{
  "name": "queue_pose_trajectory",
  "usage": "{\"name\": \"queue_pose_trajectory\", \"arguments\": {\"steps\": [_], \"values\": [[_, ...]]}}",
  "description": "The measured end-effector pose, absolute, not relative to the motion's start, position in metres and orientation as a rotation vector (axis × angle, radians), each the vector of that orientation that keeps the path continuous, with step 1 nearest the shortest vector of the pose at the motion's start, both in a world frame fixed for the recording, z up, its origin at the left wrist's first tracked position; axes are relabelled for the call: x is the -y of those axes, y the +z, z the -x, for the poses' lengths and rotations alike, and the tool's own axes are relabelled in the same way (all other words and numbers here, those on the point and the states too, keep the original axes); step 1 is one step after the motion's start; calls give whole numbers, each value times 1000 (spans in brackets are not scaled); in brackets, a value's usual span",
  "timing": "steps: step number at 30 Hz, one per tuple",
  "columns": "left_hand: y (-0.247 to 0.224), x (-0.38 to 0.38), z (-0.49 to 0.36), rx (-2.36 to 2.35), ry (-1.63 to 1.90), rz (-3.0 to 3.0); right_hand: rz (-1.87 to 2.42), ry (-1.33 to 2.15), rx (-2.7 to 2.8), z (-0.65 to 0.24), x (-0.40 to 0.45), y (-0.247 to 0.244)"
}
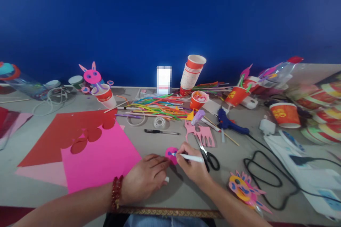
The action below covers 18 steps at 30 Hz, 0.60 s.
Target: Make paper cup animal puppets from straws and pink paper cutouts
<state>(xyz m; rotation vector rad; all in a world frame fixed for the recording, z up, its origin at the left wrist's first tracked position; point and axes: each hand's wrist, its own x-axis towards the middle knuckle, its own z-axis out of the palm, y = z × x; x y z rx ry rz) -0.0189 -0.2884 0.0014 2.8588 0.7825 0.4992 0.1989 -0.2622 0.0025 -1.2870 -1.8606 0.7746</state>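
A small round magenta piece [171, 155] lies on the grey table, with blue marks on it. My right hand [192, 165] is closed around a white marker [190, 157], its blue tip at the piece. At the piece's left edge are the fingertips of my left hand [147, 177], whose fingers are curled together; a small white thing [167, 179], perhaps a marker cap, shows at them. Black-handled scissors [210, 159] lie just right of my right hand. Above the piece is a black pen [162, 132].
Pink and red sheets [98, 159] cover the left. Coloured pipe cleaners [157, 106], tape [159, 123] and stacked paper cups [191, 74] stand or lie farther back. At right are a blue glue gun [231, 124], its black cord and a yellow-and-pink paper figure [241, 188].
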Motion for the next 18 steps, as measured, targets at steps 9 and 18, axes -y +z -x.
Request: {"name": "queue_pose_trajectory", "arguments": {"steps": [9,18], "values": [[1,288,19,-784,501,-2857,1304,784,1867,-199,263,0],[0,288,19,-778,485,-2868,1303,802,1873,-199,264,1]]}}
